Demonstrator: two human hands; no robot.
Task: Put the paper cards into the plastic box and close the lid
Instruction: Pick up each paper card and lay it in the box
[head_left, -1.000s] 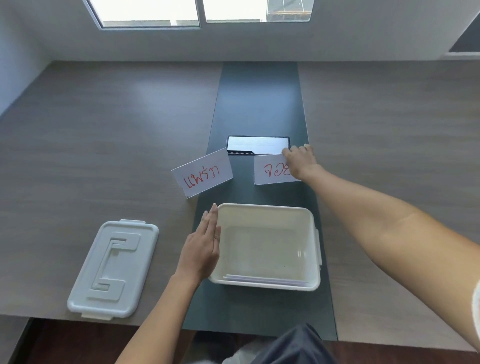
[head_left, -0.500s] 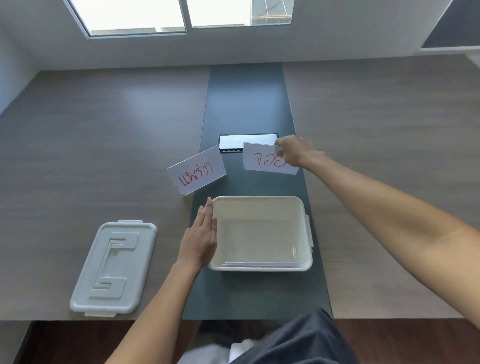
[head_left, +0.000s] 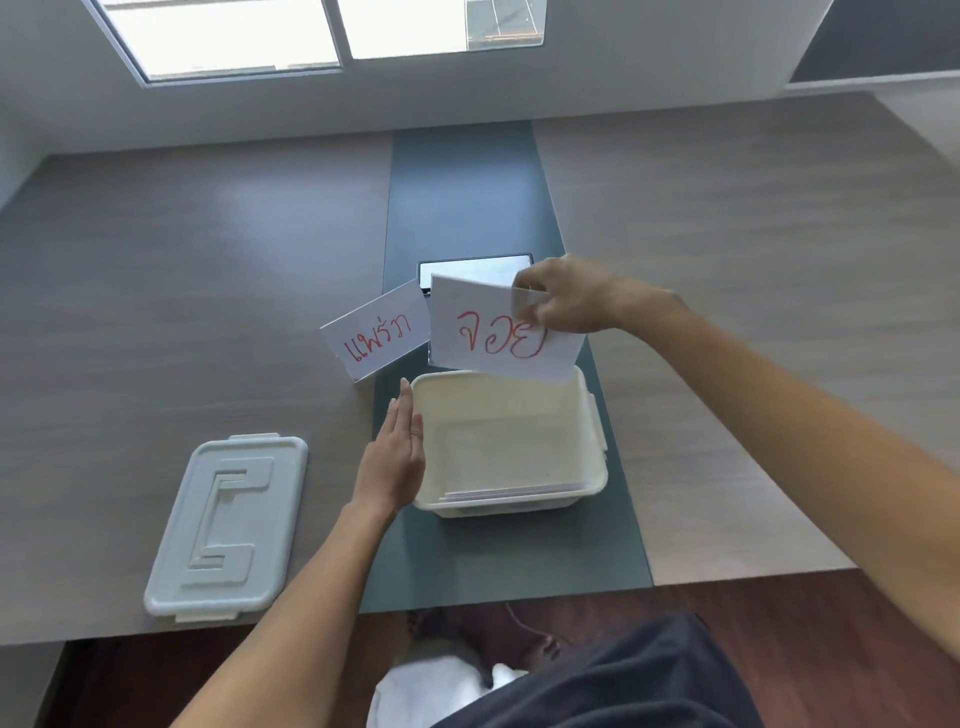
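Grey wood-grain table (head_left: 208, 270): pale grey plastic lid (head_left: 227, 525) lies left. Your left hand (head_left: 393, 457), flat and open, braces the cream plastic box (head_left: 511, 496). Your right hand (head_left: 569, 299) pinches a red-lettered white paper card (head_left: 493, 332), seemingly above the far rim; it could snag there.

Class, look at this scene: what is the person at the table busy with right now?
A person is packing paper cards into a white plastic box. The right hand holds a card with red writing above the far edge of the open box, while the left hand rests flat against the box's left side. Some cards already lie inside. Another lettered card waits on the table, and the lid lies off to the left.
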